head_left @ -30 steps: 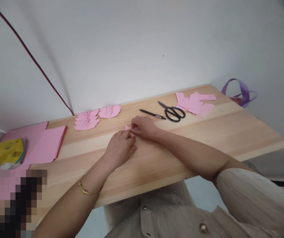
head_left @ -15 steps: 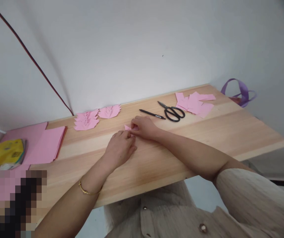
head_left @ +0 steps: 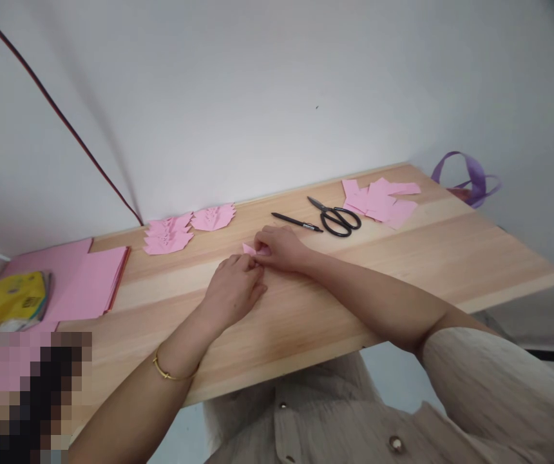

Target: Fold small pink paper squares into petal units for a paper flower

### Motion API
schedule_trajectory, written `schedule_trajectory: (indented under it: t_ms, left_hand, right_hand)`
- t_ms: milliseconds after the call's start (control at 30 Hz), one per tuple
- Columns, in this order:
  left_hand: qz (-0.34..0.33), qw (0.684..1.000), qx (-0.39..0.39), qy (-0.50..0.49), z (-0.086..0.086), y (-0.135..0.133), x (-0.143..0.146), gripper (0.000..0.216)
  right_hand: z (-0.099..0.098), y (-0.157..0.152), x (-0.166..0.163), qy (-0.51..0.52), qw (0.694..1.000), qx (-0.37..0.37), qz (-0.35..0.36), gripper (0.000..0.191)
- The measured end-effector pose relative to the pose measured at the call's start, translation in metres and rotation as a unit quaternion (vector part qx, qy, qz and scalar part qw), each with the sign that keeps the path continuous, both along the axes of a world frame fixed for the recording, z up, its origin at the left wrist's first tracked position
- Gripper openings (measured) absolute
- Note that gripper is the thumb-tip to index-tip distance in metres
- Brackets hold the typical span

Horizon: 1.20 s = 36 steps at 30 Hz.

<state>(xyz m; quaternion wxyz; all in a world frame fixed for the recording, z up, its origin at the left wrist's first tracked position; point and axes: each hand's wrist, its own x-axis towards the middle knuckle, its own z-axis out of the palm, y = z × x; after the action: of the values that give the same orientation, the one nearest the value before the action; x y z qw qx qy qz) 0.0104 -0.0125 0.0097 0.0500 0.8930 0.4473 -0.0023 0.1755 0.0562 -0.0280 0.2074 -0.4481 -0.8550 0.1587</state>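
Pinching the pink paper [head_left: 248, 248], left hand [head_left: 232, 290] and right hand [head_left: 279, 249] fingers closed; pen [head_left: 297, 223], scissors [head_left: 337, 220] beyond

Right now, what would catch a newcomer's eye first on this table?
On the wooden table, the left hand and right hand meet at a small pink paper piece, both pinching it. Behind them lie black scissors and a pen beside loose pink sheets, far right. Folded pink shapes sit far left by the wall.
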Motion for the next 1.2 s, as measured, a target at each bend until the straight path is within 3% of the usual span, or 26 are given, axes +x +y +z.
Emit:
schedule_trajectory:
  t_ms: [233, 567, 833, 1200]
  left_hand:
    - [0.001, 1.0, -0.001, 0.001, 0.0004, 0.0003, 0.0002, 0.023]
    - [-0.004, 1.0, 0.007, -0.021, -0.0018, 0.0005, -0.0017, 0.021]
    - [-0.001, 1.0, -0.001, -0.012, -0.0004, 0.0007, -0.0004, 0.023]
    - [-0.001, 1.0, 0.003, -0.018, -0.0011, 0.0004, -0.0003, 0.02]
  right_hand:
    - [-0.0013, 0.0016, -0.0034, -0.007, 0.999, -0.004, -0.031, 0.022]
    - [0.0049, -0.0014, 0.0001, -0.012, 1.0, -0.016, 0.003, 0.031]
    - [-0.0012, 0.0016, -0.0043, -0.018, 0.999, -0.008, -0.036, 0.024]
    - [0.0037, -0.0015, -0.0012, -0.015, 1.0, -0.008, -0.013, 0.029]
